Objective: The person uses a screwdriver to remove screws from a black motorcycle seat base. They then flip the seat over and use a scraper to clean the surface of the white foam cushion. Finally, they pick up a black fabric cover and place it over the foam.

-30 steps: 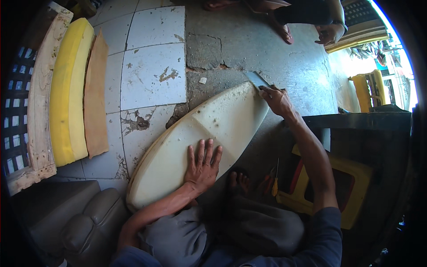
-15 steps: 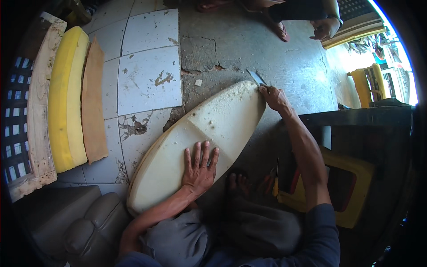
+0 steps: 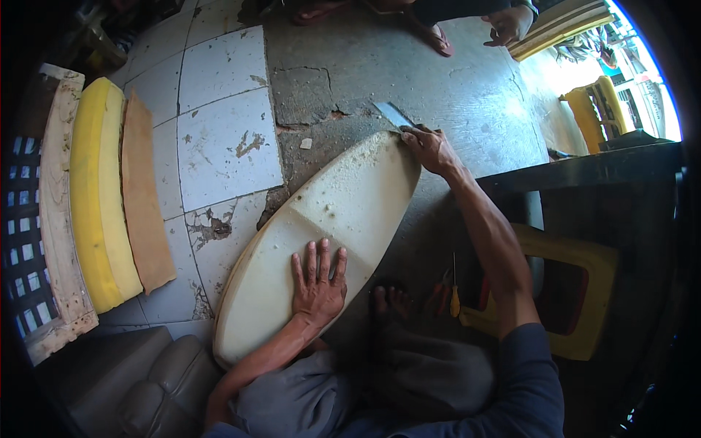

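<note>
A long cream foam pad [image 3: 328, 186], pointed at its far end and ridged across the middle, lies slanted in front of me, with crumbs of foam scattered on its far half. My left hand [image 3: 320, 288] rests flat on the near half, fingers spread. At the far tip, my right hand [image 3: 432, 150] is closed round a knife whose flat, pale blade [image 3: 392, 112] points away to the left, just past the foam's edge. The knife's handle is hidden in my fingers. Whether the blade touches the foam I cannot tell.
Left stand a yellow foam strip [image 3: 98, 197], a brown board [image 3: 144, 197] and a wooden frame [image 3: 62, 212]. Grey cushions [image 3: 175, 372] sit near left. Right are a dark bench [image 3: 584, 162], a yellow-handled screwdriver [image 3: 455, 301] and pliers [image 3: 438, 298]. Another person's hand [image 3: 511, 25] shows at top.
The whole view has shifted slightly. At the pad's tip, more of the blade shows, and it is turned further to the left. My left hand stays flat on the foam.
</note>
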A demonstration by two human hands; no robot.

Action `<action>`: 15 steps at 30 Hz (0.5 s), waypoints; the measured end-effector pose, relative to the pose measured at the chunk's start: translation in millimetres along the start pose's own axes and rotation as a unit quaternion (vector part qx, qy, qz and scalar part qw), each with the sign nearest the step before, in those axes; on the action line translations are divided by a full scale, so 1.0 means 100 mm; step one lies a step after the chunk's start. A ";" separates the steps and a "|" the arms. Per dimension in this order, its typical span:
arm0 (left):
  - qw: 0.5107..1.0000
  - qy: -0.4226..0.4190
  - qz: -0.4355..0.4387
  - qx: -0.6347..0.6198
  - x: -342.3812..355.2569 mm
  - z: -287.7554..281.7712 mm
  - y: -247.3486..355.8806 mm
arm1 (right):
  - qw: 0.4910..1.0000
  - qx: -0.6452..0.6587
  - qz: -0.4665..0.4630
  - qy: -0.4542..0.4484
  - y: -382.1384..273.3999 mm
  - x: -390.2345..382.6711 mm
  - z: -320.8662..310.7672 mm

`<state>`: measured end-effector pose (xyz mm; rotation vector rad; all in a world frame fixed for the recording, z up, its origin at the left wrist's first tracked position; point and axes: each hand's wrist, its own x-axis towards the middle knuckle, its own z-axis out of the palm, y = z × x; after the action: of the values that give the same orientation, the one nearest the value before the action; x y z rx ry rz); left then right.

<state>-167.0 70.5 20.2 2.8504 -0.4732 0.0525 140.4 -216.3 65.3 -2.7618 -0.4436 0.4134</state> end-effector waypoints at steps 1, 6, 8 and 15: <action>1.000 -0.005 -0.003 -0.006 0.00 -0.01 0.00 | 0.998 0.000 -0.040 0.041 0.02 -0.06 0.08; 1.000 0.000 0.002 -0.001 0.03 -0.03 0.02 | 0.992 0.054 -0.024 0.114 0.11 -0.21 0.16; 1.000 0.004 0.000 0.000 0.04 -0.01 -0.01 | 0.983 0.042 -0.095 0.154 0.07 -0.32 0.26; 1.000 0.008 0.001 -0.004 0.08 0.00 -0.09 | 0.974 0.030 -0.114 0.195 -0.04 -0.42 0.18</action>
<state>-156.7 75.9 19.0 2.8391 -0.4709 0.0722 95.6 -222.3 60.3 -2.6039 -0.6222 -0.1680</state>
